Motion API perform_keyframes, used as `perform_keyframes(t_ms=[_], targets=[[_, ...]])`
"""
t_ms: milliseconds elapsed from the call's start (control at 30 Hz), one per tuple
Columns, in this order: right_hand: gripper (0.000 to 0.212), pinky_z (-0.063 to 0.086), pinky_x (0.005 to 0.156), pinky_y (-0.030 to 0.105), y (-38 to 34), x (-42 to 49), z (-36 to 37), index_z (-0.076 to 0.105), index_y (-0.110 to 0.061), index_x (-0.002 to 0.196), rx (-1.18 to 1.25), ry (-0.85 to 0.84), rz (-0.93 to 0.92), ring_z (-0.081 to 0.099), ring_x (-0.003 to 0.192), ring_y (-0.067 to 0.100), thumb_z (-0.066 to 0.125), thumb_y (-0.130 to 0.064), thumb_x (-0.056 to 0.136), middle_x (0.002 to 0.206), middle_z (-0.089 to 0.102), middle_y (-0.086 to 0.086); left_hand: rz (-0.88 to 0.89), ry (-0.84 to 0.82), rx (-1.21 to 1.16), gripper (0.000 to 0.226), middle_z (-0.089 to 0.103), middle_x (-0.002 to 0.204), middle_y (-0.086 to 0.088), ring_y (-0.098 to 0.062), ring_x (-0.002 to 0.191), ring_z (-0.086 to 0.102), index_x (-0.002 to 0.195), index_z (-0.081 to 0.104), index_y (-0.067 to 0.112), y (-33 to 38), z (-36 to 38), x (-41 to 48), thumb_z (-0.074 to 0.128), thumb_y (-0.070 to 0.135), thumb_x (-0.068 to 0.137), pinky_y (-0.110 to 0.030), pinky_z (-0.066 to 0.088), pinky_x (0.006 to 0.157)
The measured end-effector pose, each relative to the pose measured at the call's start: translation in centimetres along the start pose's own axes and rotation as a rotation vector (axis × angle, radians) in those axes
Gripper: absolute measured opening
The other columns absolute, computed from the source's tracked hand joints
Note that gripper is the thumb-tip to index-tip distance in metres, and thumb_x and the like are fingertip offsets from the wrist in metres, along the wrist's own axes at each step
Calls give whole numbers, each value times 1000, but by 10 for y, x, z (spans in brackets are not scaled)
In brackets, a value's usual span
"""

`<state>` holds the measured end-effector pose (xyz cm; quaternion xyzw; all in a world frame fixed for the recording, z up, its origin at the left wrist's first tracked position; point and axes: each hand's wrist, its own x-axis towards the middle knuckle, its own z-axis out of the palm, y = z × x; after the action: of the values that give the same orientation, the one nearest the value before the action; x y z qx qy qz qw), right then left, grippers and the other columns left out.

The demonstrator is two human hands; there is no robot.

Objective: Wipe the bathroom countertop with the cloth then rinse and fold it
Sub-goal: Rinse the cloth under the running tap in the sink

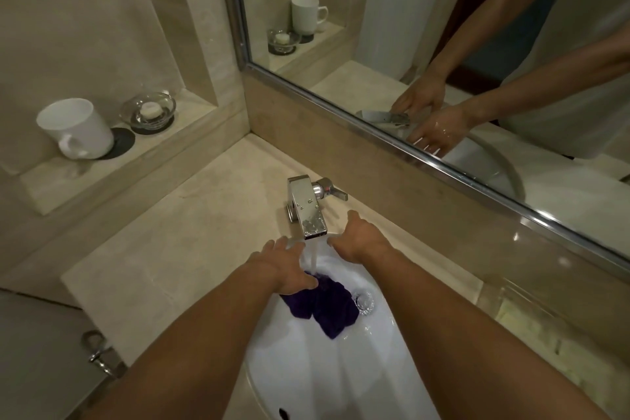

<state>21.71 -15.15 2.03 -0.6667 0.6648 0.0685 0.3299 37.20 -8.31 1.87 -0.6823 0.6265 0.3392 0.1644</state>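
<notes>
A dark purple cloth (pixel 329 305) lies crumpled and wet in the white basin (pixel 371 368), beside the drain (pixel 364 303). Water runs from the chrome tap (pixel 308 211) and lands at the cloth's upper edge. My left hand (pixel 284 266) lies palm down over the cloth's top left corner, fingers stretched toward the basin's back rim and thumb resting against the fabric. My right hand (pixel 359 239) hovers at the rim to the right of the spout, fingers spread and holding nothing. The beige stone countertop (pixel 191 249) surrounds the basin.
A white mug (pixel 75 128) and a glass dish with soap (pixel 150 111) stand on a raised ledge at the left. A mirror (pixel 443 27) runs along the back wall, close behind the tap lever (pixel 332 189). A metal hook (pixel 97 356) juts out below the counter's left end.
</notes>
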Motion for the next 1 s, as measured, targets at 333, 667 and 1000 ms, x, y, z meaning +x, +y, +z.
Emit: perform_keyframes(t_ms=[333,667,1000], targets=[[114,44,82,33,-12,15,-5,-3,-17,158,224,18,-1,52,124,32,78,-13,78,154,28,15,13,43,19,97,5,165,-7,-28,151,7,157,6,27,3,-8,12,59,60,84,-47,20,118],[82,52,83,38,-17,11,-1,23,-17,145,215,74,-14,57,105,31,73,-17,80,132,43,15,34,106,13,96,18,160,-6,-26,146,19,156,12,22,8,-5,11,60,60,82,-43,25,115],[99,48,75,35,-24,2,6,14,-16,152,155,12,-17,61,106,31,78,-27,77,122,57,14,35,96,13,90,8,164,-6,-26,150,10,157,11,28,4,-2,1,58,56,85,-44,21,118]])
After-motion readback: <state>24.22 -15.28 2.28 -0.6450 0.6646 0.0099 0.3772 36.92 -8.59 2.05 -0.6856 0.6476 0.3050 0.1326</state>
